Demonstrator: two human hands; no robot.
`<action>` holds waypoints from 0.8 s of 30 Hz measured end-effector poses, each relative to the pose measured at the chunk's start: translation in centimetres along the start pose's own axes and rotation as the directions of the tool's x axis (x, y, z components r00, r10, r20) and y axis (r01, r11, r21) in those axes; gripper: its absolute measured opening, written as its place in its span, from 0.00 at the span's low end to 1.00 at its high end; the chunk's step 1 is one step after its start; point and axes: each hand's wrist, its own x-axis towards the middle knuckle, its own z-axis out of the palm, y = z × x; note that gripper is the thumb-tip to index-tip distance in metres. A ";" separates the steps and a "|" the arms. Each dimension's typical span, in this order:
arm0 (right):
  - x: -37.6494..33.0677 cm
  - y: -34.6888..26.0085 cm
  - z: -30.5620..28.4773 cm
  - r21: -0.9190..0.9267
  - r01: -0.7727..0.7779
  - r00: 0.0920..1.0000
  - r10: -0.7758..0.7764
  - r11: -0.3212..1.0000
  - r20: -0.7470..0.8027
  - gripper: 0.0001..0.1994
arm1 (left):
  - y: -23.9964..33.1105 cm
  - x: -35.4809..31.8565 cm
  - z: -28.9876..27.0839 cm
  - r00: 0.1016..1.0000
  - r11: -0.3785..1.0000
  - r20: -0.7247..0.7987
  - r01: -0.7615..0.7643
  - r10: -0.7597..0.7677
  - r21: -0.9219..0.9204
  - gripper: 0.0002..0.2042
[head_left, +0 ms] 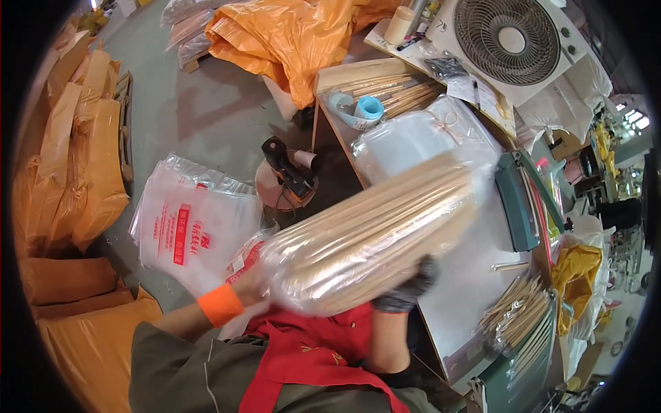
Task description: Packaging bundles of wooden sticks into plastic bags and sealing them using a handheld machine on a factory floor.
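Note:
A long clear plastic bag packed with thin wooden sticks (372,234) lies slanted across my front, held up in both hands. My left hand (252,281) supports its near left end; the fingers are mostly hidden behind the plastic, and an orange band circles that wrist. On the bag's lower right side, my right hand (413,286), in a dark glove, is curled against it, slightly blurred. Under the bag's right end is a white worktop (461,303). A stack of clear bags with red print (196,224) sits left of my left hand.
A teal bag sealer (516,203) stands on the worktop's right, with loose sticks (520,306) nearer me. Behind are clear bags (406,141), a blue tape roll (369,107) and a box fan (511,41). Orange-wrapped bundles (89,165) line the left.

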 end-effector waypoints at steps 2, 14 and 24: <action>-0.2 2.4 -1.9 -0.073 -0.008 0.999 0.004 0.997 -0.050 0.18 | 2.0 -0.4 1.8 0.992 0.978 0.100 -0.090 0.073 0.188 0.22; 2.3 5.5 -1.8 -0.890 0.367 0.689 0.564 0.270 0.455 0.28 | 1.1 -6.3 -7.2 0.604 0.815 0.688 -0.107 -0.402 0.570 0.24; -0.3 14.6 -2.7 -0.654 0.416 0.307 0.579 0.632 0.755 0.24 | 5.5 -9.5 -10.5 0.486 -0.127 0.871 -0.862 0.066 0.491 0.04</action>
